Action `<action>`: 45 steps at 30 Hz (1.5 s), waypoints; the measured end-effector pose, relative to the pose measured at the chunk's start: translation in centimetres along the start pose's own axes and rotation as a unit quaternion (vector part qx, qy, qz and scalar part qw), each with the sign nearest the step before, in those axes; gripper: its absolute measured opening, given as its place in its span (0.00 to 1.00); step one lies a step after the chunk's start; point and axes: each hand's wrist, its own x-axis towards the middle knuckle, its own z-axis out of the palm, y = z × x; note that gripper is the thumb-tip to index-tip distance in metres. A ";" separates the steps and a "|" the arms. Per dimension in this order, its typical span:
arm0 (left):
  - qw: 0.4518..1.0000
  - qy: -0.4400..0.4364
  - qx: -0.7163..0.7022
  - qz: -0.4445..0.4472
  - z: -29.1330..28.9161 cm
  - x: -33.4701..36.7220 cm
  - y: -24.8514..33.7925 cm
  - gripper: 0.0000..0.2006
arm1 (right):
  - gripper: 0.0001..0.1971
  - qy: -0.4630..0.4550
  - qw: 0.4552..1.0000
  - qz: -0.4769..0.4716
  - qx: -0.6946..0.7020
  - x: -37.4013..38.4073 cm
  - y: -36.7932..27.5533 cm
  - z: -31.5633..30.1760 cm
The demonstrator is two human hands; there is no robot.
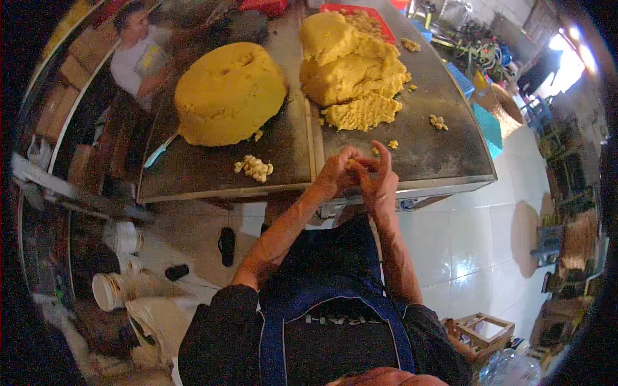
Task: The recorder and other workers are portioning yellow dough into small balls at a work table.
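Observation:
My left hand [336, 170] and my right hand [381, 179] meet above the near edge of the table. Their fingers are closed around a small piece of yellow dough [351, 165], mostly hidden between them. Just beyond lies a torn mass of yellow dough [354, 74], its nearest slab loose and rough, with a crumb of dough [393, 145] close to my right hand. To the left stands a big rounded mound of yellow dough [228, 95]. A small heap of pale lumps [254, 168] sits in front of that mound.
A blue-handled tool [158, 153] rests by the mound. More pale lumps [438, 122] lie to the right. At the far side a red tray [388, 29] holds several small rounded pieces. Another person [136, 61] is at the far left. Teal crates [487, 128] stand beyond the right table edge.

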 end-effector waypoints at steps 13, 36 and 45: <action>0.968 0.080 0.229 -0.066 0.9 0.1 -0.5 0.19 | 0.28 -0.061 0.992 -0.106 -0.019 1.4 -0.6 -1.4; 0.985 0.037 0.161 -0.045 0.7 0.8 0.1 0.23 | 0.35 -0.043 0.973 -0.190 -0.122 0.7 0.1 -0.5; 0.975 0.057 0.214 0.005 0.6 0.4 2.5 0.28 | 0.33 -0.037 0.999 -0.001 0.015 3.9 2.4 -3.2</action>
